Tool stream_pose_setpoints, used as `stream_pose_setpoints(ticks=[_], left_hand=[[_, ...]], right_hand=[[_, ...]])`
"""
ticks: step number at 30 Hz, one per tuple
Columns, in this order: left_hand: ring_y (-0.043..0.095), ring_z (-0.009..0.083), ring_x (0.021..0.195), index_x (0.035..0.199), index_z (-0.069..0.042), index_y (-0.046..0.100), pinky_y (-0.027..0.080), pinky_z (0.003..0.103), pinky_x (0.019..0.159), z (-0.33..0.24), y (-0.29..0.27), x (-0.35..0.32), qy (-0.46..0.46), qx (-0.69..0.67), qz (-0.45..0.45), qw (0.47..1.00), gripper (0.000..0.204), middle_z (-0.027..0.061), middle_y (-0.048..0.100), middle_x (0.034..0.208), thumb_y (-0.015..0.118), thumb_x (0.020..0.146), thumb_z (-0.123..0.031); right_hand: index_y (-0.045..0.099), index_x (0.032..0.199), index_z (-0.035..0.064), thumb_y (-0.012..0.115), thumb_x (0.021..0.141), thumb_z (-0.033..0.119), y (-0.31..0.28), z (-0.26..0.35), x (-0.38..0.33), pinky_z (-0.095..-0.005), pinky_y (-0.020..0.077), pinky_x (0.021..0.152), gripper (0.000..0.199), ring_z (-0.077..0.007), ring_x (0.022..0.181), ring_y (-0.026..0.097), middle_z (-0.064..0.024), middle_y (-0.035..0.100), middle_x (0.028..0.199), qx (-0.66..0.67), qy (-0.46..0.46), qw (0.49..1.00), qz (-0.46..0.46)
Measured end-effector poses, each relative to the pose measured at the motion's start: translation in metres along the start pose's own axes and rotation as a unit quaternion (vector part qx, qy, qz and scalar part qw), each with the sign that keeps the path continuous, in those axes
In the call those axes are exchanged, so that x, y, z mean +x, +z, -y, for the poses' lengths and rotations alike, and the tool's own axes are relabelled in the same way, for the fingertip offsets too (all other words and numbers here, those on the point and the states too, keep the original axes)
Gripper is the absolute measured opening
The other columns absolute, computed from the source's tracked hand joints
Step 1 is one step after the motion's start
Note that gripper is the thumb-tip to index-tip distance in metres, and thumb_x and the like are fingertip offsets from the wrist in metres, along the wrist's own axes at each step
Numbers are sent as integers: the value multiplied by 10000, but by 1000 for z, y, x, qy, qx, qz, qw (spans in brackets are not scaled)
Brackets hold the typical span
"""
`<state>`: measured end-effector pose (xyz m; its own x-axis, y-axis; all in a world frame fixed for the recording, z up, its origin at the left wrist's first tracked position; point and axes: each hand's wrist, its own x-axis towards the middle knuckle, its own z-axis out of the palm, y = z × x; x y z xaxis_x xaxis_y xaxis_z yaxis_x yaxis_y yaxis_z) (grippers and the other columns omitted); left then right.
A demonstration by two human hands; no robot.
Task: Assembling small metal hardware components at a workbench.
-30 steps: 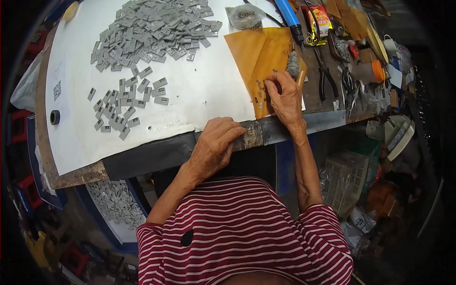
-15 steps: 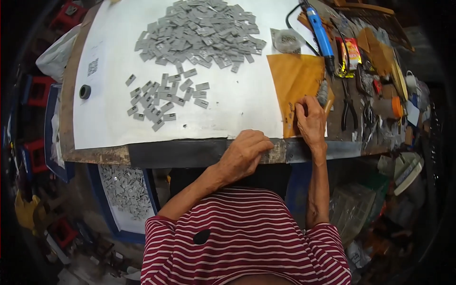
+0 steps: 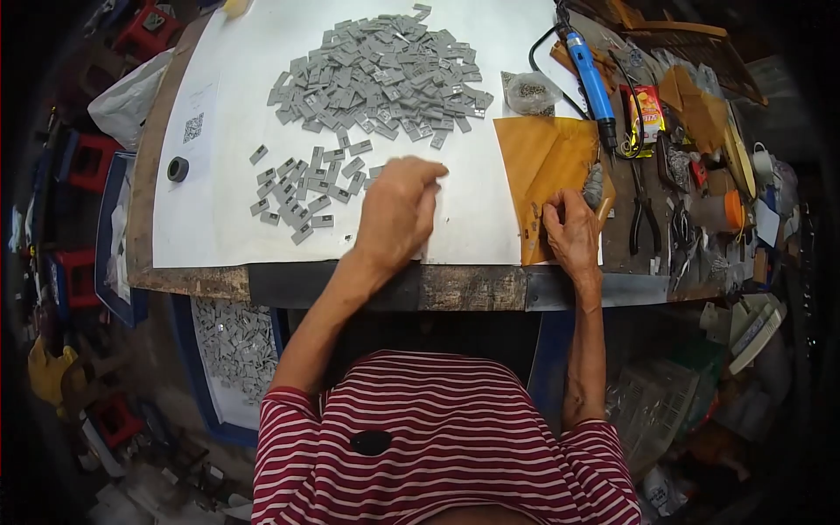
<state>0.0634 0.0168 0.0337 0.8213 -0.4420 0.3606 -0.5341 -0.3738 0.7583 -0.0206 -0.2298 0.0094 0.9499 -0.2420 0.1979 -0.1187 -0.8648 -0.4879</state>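
My left hand [image 3: 398,210] is over the white paper [image 3: 472,210], right beside the loose grey tiles [image 3: 302,184]. Its fingers bend to the right, with the index finger reaching past the thumb, and no held piece shows. Behind it lies a large heap of grey tiles [image 3: 381,83], each a small flat rectangle. My right hand [image 3: 573,232] is down on an orange-brown sheet [image 3: 542,157], thumb and fingers pinched together beside a few tiny dark parts [image 3: 534,219]. Whatever lies between those fingertips is too small to make out.
At the right lie a blue electric screwdriver [image 3: 591,79] with a black cable, a clear bag of small parts [image 3: 531,92] and black-handled pliers [image 3: 645,223]. A black ring [image 3: 178,169] sits at the left. Below the table edge, a blue tray [image 3: 232,350] holds grey pieces.
My left hand has moved from the table's front edge forward and to the left, over the paper near the loose tiles. My right hand stays pinched on the orange-brown sheet. The view has shifted slightly.
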Motion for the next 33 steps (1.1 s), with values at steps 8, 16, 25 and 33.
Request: stream_pose_setpoints(ticks=[8, 16, 25, 33], left_hand=[[507, 318, 828, 848, -2, 627, 439, 377, 726, 28, 24, 54, 51, 119, -44, 991, 179, 149, 535, 804, 563, 686, 36], [484, 286, 840, 754, -33, 582, 411, 388, 690, 44, 45, 69, 85, 256, -20, 963, 111, 111, 508, 861, 591, 657, 19], [479, 256, 860, 773, -36, 560, 386, 369, 704, 48, 50, 69, 129, 281, -19, 951, 107, 99, 499, 865, 569, 672, -2], [484, 240, 890, 816, -40, 535, 372, 358, 774, 55, 49, 73, 180, 331, -35, 926, 104, 92, 493, 873, 527, 712, -34]], right_hand=[[498, 783, -21, 527, 761, 62, -4, 7, 2, -435, 426, 673, 91, -359, 741, 552, -187, 542, 777, -19, -28, 999, 9], [482, 787, -25, 521, 784, 63, -2, 5, 1, -425, 415, 660, 96, -353, 726, 542, -177, 531, 748, -21, -55, 998, -11], [480, 789, -19, 531, 771, 36, -3, 7, 0, -430, 413, 643, 77, -366, 711, 538, -186, 524, 757, -28, -55, 998, -22], [471, 815, -17, 535, 784, 39, -4, 5, -1, -396, 421, 632, 90, -312, 702, 535, -168, 505, 764, 20, -35, 998, -48]])
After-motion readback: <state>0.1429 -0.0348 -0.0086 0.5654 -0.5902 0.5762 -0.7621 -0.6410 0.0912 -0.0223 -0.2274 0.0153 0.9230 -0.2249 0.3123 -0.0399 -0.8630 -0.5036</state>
